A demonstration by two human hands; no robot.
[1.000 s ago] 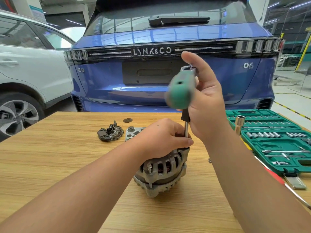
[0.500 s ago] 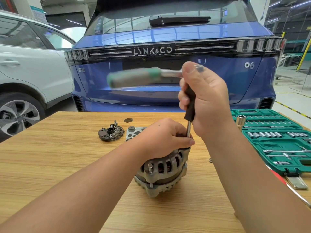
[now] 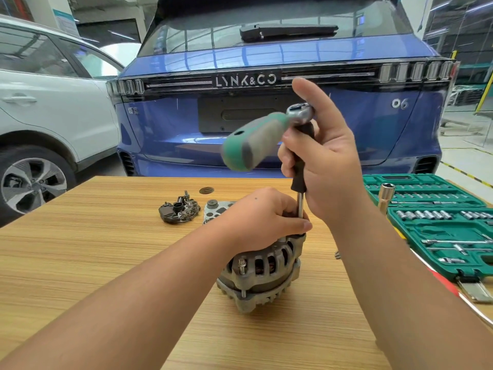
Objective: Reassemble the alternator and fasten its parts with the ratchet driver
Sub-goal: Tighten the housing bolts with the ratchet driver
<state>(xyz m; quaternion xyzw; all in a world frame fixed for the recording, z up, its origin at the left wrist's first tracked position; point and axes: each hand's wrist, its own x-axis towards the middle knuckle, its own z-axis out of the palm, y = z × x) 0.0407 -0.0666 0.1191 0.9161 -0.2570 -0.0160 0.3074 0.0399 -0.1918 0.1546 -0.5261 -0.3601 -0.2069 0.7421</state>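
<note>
A grey alternator (image 3: pixel 262 273) stands on the wooden table (image 3: pixel 80 257) in the middle. My left hand (image 3: pixel 262 220) lies on top of it, fingers curled over the housing and round the foot of a steel shaft. My right hand (image 3: pixel 324 158) grips the black extension of the ratchet driver (image 3: pixel 253 140), thumb up behind the chrome head. The driver's green and grey handle points left and toward me, blurred. The shaft stands upright on the alternator's right top edge; its tip is hidden by my left fingers.
A black rectifier part (image 3: pixel 179 210) and a metal plate (image 3: pixel 217 208) lie behind the alternator, with a small disc (image 3: pixel 206 190) farther back. An open green socket case (image 3: pixel 437 222) fills the right side, a tall socket (image 3: pixel 386 194) upright beside it. A blue car (image 3: pixel 266 89) stands beyond the table.
The ratchet handle has swung back and forth: from pointing toward me, out to the left, and now back toward me and down-left. My left hand and the alternator stayed put.
</note>
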